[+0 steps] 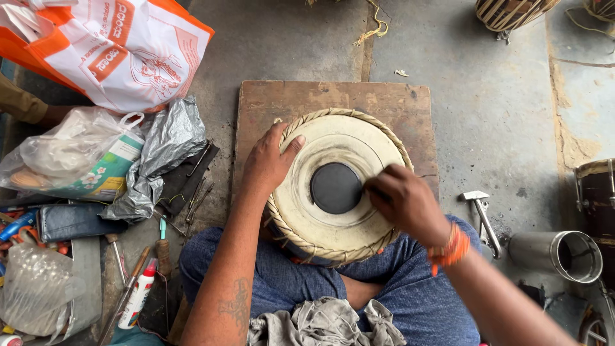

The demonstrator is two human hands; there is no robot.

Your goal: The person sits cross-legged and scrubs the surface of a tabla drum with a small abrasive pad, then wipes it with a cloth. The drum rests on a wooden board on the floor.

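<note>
A round drum (333, 144) with a cream skin head, braided rim and a black centre patch (336, 188) rests tilted against my lap on a wooden board (269, 102). My left hand (268, 163) grips the drum's left rim, thumb lying on the skin. My right hand (402, 202) is closed, its fingertips pressed on the skin at the right edge of the black patch. Whether it holds a small object is hidden by the fingers.
Plastic bags (122, 45), a dark pouch (73, 221), several hand tools (125, 275) and a glue bottle (138, 295) lie at the left. A small hammer (482, 211) and a metal cylinder (557, 255) sit at the right. A cloth (320, 323) lies on my lap.
</note>
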